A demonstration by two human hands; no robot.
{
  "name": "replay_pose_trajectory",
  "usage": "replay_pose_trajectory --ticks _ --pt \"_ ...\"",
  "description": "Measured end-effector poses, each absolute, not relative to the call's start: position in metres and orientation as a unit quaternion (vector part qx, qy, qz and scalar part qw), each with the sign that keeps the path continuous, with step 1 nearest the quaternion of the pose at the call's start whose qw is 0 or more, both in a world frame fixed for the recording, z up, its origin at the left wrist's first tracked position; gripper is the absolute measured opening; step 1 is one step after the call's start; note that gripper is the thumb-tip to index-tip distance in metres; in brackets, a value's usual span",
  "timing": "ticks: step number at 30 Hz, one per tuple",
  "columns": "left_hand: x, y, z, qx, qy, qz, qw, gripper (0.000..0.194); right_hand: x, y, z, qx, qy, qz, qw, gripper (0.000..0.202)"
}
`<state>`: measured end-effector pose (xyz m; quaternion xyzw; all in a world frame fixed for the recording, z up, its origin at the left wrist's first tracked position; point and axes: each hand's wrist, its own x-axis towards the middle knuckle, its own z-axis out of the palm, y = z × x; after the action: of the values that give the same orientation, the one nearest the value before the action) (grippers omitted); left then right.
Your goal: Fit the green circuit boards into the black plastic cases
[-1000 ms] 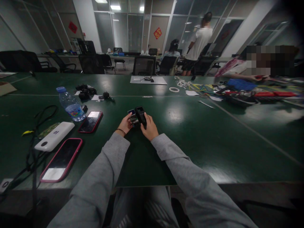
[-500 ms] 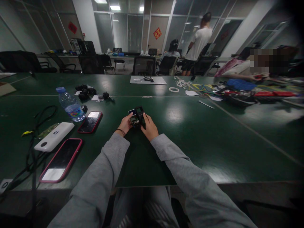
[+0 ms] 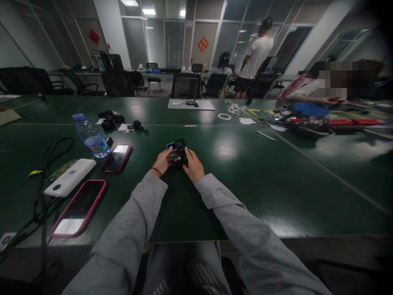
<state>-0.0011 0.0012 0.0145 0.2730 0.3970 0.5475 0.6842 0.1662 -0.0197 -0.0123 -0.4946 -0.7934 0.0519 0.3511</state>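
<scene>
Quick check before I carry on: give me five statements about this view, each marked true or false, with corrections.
1. The left hand holds a circuit board. True.
2. The right hand is empty. False: the right hand holds a black case.
3. The near phone lies screen up. True.
4. The bottle is uncapped. False: its blue cap is on.
5. A white ring lies right of the bottle. True.

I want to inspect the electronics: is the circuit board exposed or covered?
Exposed, at least partly: components show on the circuit board in the left hand; the right hand holds a black frame beside it.
</scene>
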Motion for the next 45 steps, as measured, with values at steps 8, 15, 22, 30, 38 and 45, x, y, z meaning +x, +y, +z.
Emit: replay_pose_trajectory --ticks 8,15,22,30,38,45 --pt "-0.001 0.001 0.017 0.27 0.399 0.529 0.698 0.025 0.167 -0.02 -0.011 -0.487 -0.796 0.048 0.357 0.082" --pt "-0.003 -0.003 0.022 0.265 0.395 0.523 0.707 0.024 0.166 -0.022 -0.007 -0.491 -0.798 0.044 0.348 0.075" --pt "-0.003 -0.003 0.022 0.264 0.399 0.521 0.707 0.024 0.166 -0.023 -0.006 -0.492 -0.793 0.051 0.356 0.075" --pt "-0.003 -0.001 0.019 0.264 0.395 0.527 0.705 0.026 0.169 -0.015 -0.012 -0.497 -0.734 0.144 0.44 0.071" --pt "-0.002 -0.001 0.019 0.264 0.389 0.524 0.71 0.026 0.174 -0.002 -0.017 -0.514 -0.689 0.195 0.473 0.054" --pt "-0.002 -0.003 0.022 0.265 0.398 0.518 0.709 0.028 0.176 0.005 -0.025 -0.52 -0.666 0.24 0.478 0.042"
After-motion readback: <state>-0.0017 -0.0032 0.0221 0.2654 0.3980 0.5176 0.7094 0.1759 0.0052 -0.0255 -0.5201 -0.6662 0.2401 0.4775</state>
